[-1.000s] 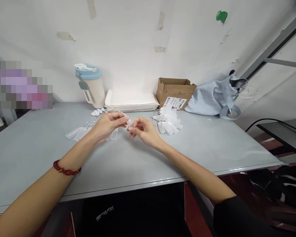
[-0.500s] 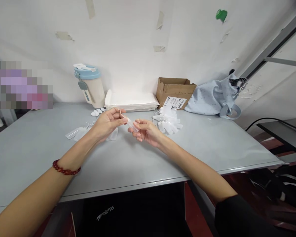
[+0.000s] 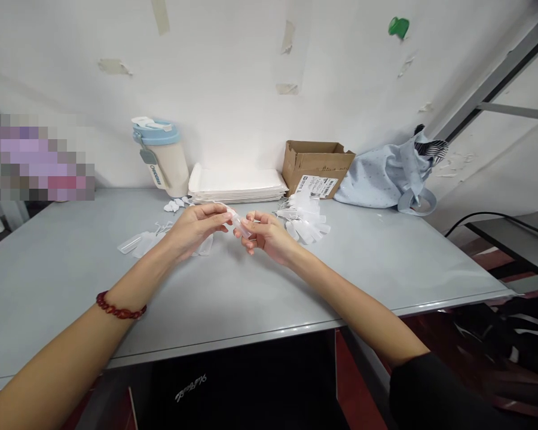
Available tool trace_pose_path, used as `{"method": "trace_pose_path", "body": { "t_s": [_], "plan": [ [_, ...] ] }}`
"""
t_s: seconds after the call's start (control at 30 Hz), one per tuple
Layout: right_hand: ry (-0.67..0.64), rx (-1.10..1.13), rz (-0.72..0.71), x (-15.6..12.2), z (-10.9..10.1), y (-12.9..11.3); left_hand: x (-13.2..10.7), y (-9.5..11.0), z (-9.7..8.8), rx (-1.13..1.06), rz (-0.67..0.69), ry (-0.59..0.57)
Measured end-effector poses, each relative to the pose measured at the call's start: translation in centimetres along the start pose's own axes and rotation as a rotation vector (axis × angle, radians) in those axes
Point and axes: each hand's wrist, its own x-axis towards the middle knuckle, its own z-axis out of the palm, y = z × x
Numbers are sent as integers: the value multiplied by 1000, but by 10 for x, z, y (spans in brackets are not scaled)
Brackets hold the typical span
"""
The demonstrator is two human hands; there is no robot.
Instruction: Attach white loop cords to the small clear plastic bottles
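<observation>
In front of me, over the middle of the table, my right hand (image 3: 269,235) pinches a small translucent white plastic sleeve (image 3: 242,226) between thumb and fingers. My left hand (image 3: 199,226) is closed at the sleeve's upper end, thumb and forefinger pressed together on a thin pale strip there; its exact kind is hidden by the fingers. Beyond my right hand lies a fanned pile of similar white sleeves (image 3: 307,221) with thin strings. More translucent sleeves (image 3: 141,243) lie partly behind my left hand, and several small white pieces (image 3: 174,205) sit farther back.
Against the wall stand a cream tumbler with blue lid (image 3: 165,161), a stack of white sheets (image 3: 237,185), an open cardboard box (image 3: 316,164) and a light blue cloth bag (image 3: 381,173). The grey table (image 3: 197,310) ends at a front edge near me. A blurred patch covers the far left.
The curved strip that stood up from my left fingers now lies lower, between the two hands. The left fingertips have closed in on the sleeve's end. My right hand has barely moved.
</observation>
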Motion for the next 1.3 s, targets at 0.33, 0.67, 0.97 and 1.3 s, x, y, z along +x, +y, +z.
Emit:
{"method": "trace_pose_path", "body": {
  "t_s": [0.33, 0.67, 0.97, 1.3],
  "plan": [
    [249, -756, -196, 2, 0, 16, 2, 1, 3, 265, -85, 195],
    [231, -1217, -359, 4, 0, 18, 1, -1, 2, 373, -64, 139],
    [187, -249, 185, 3, -2, 1, -1, -5, 7, 486, 107, 101],
    [251, -499, -69, 5, -6, 6, -3, -2, 11, 476, 111, 115]
  ]
}}
